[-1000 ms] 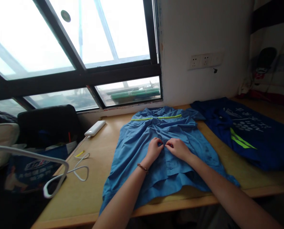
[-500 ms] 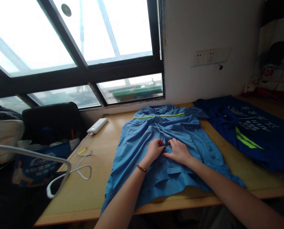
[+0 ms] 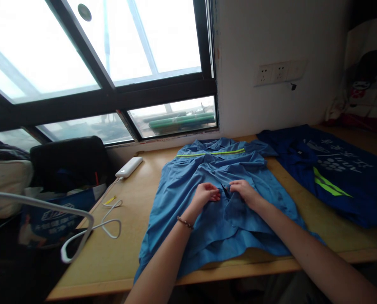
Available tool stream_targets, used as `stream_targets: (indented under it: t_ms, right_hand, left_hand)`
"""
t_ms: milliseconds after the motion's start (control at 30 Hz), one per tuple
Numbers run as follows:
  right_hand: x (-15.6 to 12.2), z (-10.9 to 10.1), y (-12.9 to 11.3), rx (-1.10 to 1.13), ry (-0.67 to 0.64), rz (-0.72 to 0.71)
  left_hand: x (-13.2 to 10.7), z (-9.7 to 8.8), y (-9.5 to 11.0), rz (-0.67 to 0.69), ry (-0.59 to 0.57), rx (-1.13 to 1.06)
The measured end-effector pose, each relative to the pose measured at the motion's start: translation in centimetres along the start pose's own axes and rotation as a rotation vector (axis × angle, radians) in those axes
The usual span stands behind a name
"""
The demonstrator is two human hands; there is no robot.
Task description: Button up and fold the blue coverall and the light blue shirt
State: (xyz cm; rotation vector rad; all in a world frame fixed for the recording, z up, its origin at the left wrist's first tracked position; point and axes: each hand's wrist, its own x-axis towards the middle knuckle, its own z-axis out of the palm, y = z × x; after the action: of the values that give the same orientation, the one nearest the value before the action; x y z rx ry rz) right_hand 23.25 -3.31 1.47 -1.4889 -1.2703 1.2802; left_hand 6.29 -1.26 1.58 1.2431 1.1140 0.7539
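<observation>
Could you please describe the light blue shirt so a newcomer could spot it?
Find the wooden table below the window. The shirt lies spread there beneath the left hand and right hand. Unlike the navy garment on its right, it is light blue with a thin yellow-green stripe across the chest.

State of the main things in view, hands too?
Light-blue shirt: spread out, wrinkled, front partly open
Left hand: fingers curled at shirt front, grip unclear
Right hand: pinching the shirt's front edge
Dark-blue garment: lying rumpled, print up
White cable: loosely looped, slack
White power bank: lying flat, cable attached
Wall sockets: no plugs in
Window: open or shut unclear
</observation>
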Motion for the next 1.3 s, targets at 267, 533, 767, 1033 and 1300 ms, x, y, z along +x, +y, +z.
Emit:
stream_targets:
  t_ms: [267, 533, 767, 1033, 1300]
  right_hand:
    - [-0.4, -1.4, -1.3, 0.692, -0.339, 0.312]
    - [-0.3, -0.9, -1.0, 0.683, -0.403, 0.303]
    - [-0.9, -0.5, -1.7, 0.667, -0.322, 0.248]
    - [-0.7, -0.5, -1.4, 0.642, -0.308, 0.232]
    - [-0.7, 0.1, -0.5, 0.535, -0.246, 0.099]
  left_hand:
    - [-1.0, -0.8, 1.1, -0.101, -0.146, -0.373]
    - [-0.9, -0.6, 0.9, -0.054, -0.121, -0.384]
    - [-0.6, -0.6, 0.4, -0.024, -0.096, -0.361]
    - [-0.4, -0.6, 0.4, -0.02, -0.077, -0.34]
    - [-0.5, -0.6, 0.3, 0.01, -0.064, -0.316]
